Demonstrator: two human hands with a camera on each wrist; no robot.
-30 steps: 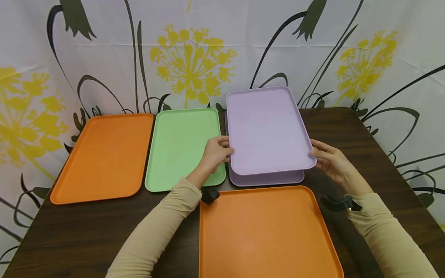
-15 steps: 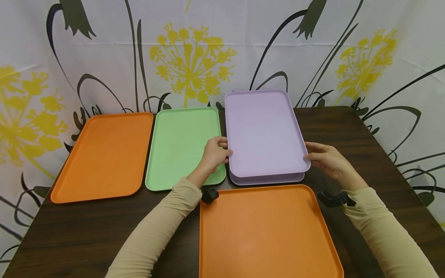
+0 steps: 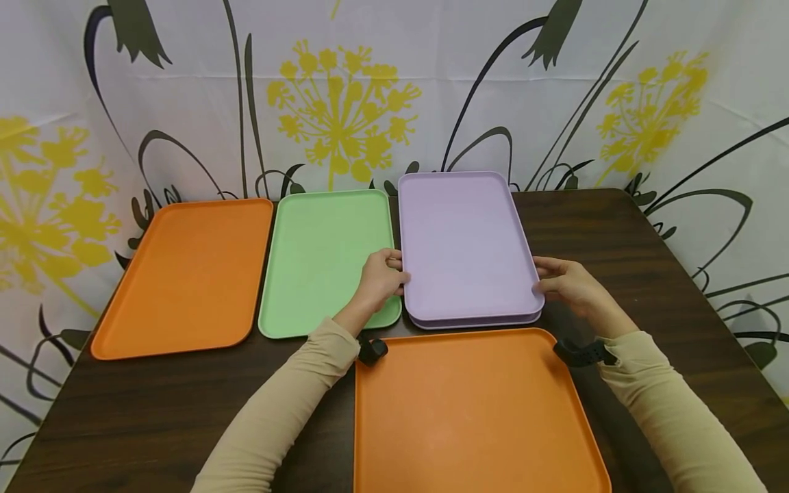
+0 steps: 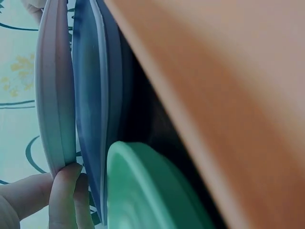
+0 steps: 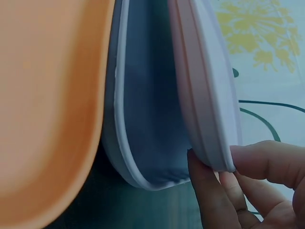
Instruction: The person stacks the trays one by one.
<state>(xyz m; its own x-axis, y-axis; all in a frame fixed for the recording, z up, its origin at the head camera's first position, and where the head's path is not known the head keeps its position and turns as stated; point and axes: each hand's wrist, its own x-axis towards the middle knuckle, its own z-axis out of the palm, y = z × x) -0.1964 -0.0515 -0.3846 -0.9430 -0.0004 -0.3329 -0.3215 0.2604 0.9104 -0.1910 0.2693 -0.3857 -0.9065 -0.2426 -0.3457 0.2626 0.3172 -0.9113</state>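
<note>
A light purple tray [image 3: 465, 239] is held between my two hands above a second purple tray [image 5: 150, 95]. My left hand [image 3: 377, 279] pinches its left edge, with the thumb on the rim and fingers below. On the opposite side, my right hand [image 3: 574, 289] grips the right edge near the front corner, thumb on top. Both wrist views show a gap between the two purple trays. From the head view, only a thin front strip of the lower one shows; the upper tray covers the rest.
A green tray [image 3: 327, 253] lies just left of the purple ones, under my left hand. Farther left is an orange tray [image 3: 191, 274]. A large orange tray [image 3: 474, 411] lies in front, on the dark wooden table [image 3: 666, 329]. A flowered cloth [image 3: 401, 89] hangs behind.
The upper purple tray has come down and its far end has lowered, narrowing the visible strip of the tray beneath. My right hand has shifted left and slightly toward me with it.
</note>
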